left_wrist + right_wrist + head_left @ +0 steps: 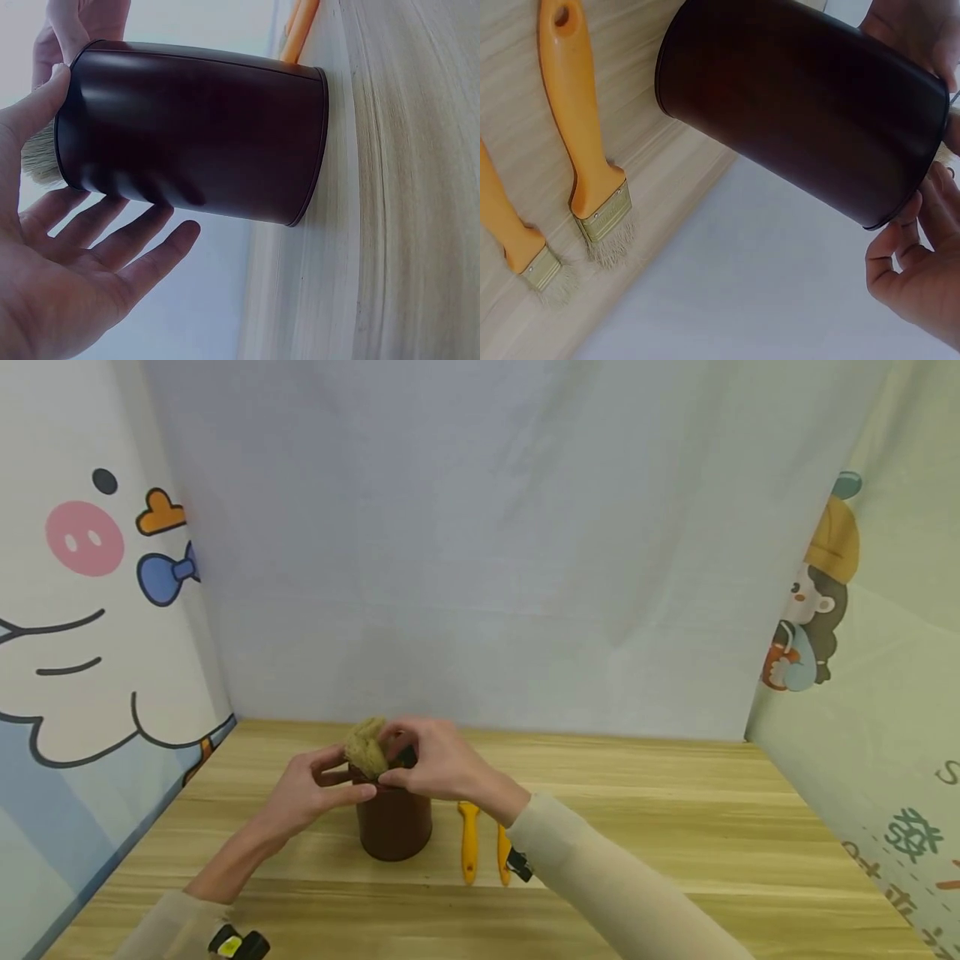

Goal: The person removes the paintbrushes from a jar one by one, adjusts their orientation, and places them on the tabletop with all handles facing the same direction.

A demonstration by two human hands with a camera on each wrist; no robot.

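A dark brown cylindrical pot [394, 827] stands upright on the table. From its mouth sticks a tan bristly tuft [365, 749]; whatever is below it is hidden inside. My left hand [309, 789] holds the pot around its upper left side, thumb at the rim and fingertips [161, 214] spread along the wall. Over the mouth, my right hand [438, 760] pinches at the right edge of the tuft with curled fingers and thumb. Something dark shows under its palm. In the right wrist view its curled fingers [911, 262] are beside the rim.
Two flat paintbrushes with orange handles lie right of the pot: a wider brush [581, 112] and a narrower brush [502, 210], bristles pointing away from me. The wooden table [637, 835] ends at a pale cloth backdrop [487, 568]. Printed cloths hang on both sides.
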